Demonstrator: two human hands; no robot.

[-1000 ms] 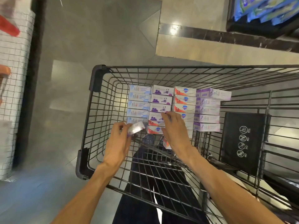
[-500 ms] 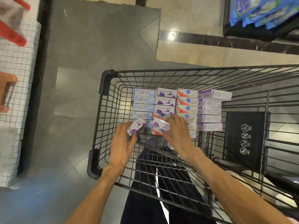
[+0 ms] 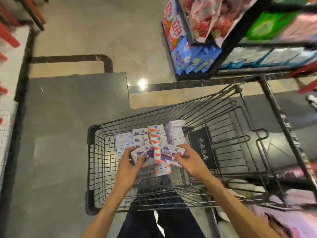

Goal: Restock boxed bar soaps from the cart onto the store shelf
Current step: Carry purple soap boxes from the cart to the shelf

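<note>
Both hands are now lifting soaps clear: left hand (image 3: 127, 166) gripping one box (image 3: 143, 154), right hand (image 3: 187, 158) another (image 3: 169, 153); shelf (image 3: 228, 48) waiting at one o'clock.

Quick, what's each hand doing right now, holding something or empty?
Left hand: grips a purple soap box above the cart.
Right hand: grips a purple Lux soap box.

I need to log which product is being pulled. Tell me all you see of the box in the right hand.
The soap box is white and purple cardboard printed LUX, tilted, held above the stacked boxes in the cart. The right hand grips its right end, thumb on its face. It looks closed and undamaged.
</note>
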